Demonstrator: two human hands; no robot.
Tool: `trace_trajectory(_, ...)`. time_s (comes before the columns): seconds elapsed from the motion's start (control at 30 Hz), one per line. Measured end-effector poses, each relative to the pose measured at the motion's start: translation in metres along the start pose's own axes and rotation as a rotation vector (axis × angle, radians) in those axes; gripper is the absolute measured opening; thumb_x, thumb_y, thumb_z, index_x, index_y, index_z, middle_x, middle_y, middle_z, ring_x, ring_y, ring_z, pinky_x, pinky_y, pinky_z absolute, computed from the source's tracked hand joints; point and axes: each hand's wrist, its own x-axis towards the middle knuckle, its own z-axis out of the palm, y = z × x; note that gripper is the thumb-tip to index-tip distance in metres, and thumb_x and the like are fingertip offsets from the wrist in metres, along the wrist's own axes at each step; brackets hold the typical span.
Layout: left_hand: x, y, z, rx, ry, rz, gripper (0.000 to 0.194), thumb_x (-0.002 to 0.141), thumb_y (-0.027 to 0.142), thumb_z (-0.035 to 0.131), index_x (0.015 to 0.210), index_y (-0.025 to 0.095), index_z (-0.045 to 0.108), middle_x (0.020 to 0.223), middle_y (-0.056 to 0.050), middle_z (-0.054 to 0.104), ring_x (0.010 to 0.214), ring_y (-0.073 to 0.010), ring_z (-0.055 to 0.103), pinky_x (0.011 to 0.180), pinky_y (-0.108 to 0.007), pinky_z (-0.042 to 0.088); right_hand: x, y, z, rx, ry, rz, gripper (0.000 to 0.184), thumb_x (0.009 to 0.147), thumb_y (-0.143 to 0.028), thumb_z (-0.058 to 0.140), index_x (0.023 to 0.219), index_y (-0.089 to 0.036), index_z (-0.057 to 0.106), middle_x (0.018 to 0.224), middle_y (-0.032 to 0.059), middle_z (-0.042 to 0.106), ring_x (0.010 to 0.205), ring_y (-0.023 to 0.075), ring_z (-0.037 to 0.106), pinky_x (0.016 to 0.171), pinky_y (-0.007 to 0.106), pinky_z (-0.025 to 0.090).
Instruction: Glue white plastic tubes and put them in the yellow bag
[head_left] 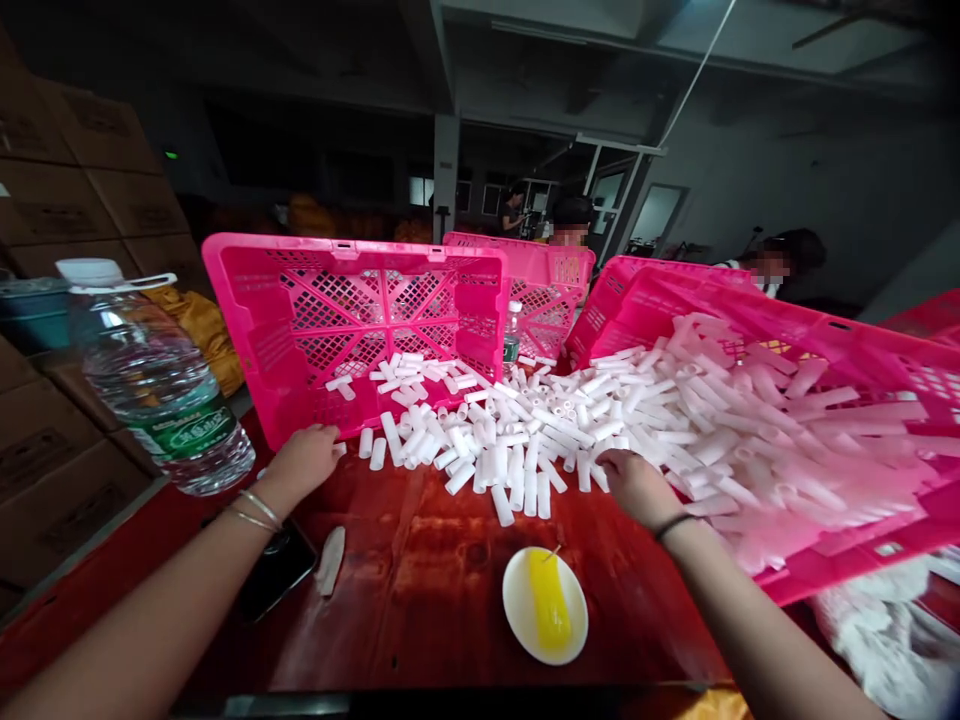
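Many short white plastic tubes (540, 430) are heaped across the red table, spilling from a tipped pink crate on the right. My left hand (306, 462), with bangles at its wrist, is closed at the front corner of the left pink crate (247, 330); a white tube end (340, 450) shows at its fingertips. At the near edge of the heap, my right hand (634, 488) has its fingers curled down beside the tubes. What is in those fingers, if anything, is hidden. A white dish (516, 610) with a yellow block (550, 600) sits between my forearms.
A large water bottle (165, 390) stands at left, near a dark phone (281, 575) and a flat pale piece (331, 562). The right pink crate (810, 585) leans over the table edge. Cardboard boxes (97, 200) are stacked at left; people work behind the crates.
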Motion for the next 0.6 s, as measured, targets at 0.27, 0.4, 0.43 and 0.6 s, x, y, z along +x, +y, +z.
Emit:
trace_trajectory(0.27,0.011,0.01,0.0,0.003,-0.079,0.012,0.012,0.066,0.02,0.058,0.072,0.013,0.066,0.074,-0.014,0.066,0.084,-0.0347,0.063,0.079,-0.044,0.046,0.02,-0.005,0.021,-0.163,-0.033,-0.185,0.036,0.078,0.003,0.045,0.096,-0.016,0.07,0.101,0.0138,0.068,0.085,0.0226,0.065,0.072,0.03,0.047)
trace_trajectory(0.4,-0.035,0.059,-0.004,-0.157,-0.073,0.16,0.025,0.078,0.031,0.054,0.093,0.016,0.068,0.096,-0.012,0.064,0.097,-0.029,0.06,0.09,-0.04,0.046,0.017,0.012,0.022,-0.225,-0.049,-0.317,0.029,0.087,-0.006,0.047,0.102,-0.017,0.069,0.123,0.0164,0.06,0.108,0.0302,0.057,0.089,0.042,0.043)
trace_trajectory(0.43,-0.05,0.072,-0.001,-0.23,-0.073,0.201,0.027,0.08,0.035,0.054,0.096,0.019,0.067,0.099,-0.009,0.064,0.097,-0.0263,0.06,0.09,-0.037,0.047,0.014,0.017,0.023,-0.232,-0.053,-0.344,0.029,0.089,-0.008,0.046,0.105,-0.018,0.068,0.129,0.0156,0.056,0.113,0.0307,0.054,0.094,0.044,0.041)
trace_trajectory(0.6,-0.114,0.118,0.027,-0.589,0.051,0.275,0.03,0.079,0.042,0.057,0.101,0.024,0.068,0.106,-0.005,0.062,0.1,-0.0245,0.06,0.091,-0.036,0.05,-0.009,0.035,0.032,-0.273,-0.07,-0.421,0.039,0.094,-0.012,0.037,0.128,-0.018,0.055,0.148,0.0128,0.037,0.131,0.0324,0.036,0.105,0.051,0.031)
